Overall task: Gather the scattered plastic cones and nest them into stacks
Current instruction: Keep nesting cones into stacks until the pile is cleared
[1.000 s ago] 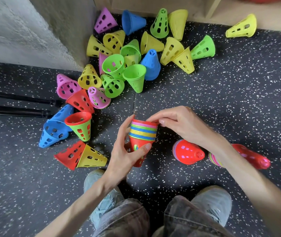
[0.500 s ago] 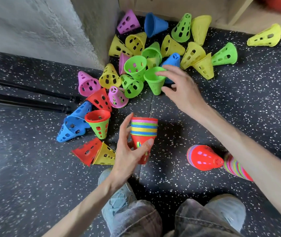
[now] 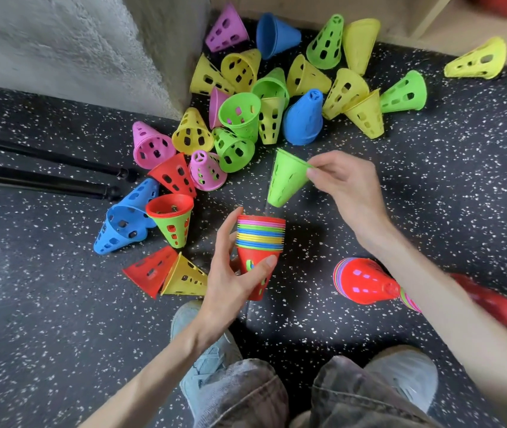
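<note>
My left hand (image 3: 230, 273) grips a nested stack of cones (image 3: 259, 248), tips down, with a red cone outermost and many coloured rims showing. My right hand (image 3: 344, 183) pinches the rim of a single green cone (image 3: 286, 180), tip down, just above and behind the stack's open top. A heap of scattered cones (image 3: 276, 97) in yellow, green, blue, pink and red lies on the floor behind. A finished stack with a red tip (image 3: 365, 284) lies on its side at the right, partly hidden by my right forearm.
A grey concrete pillar (image 3: 107, 47) stands at the back left, with two black bars (image 3: 42, 177) on the speckled dark floor beside it. A lone yellow cone (image 3: 477, 61) lies far right by a wooden base. My shoes and knees (image 3: 261, 390) fill the bottom.
My right hand reached to the heap, took a green cone by its rim and brought it back over the stack. My left hand kept holding the stack.
</note>
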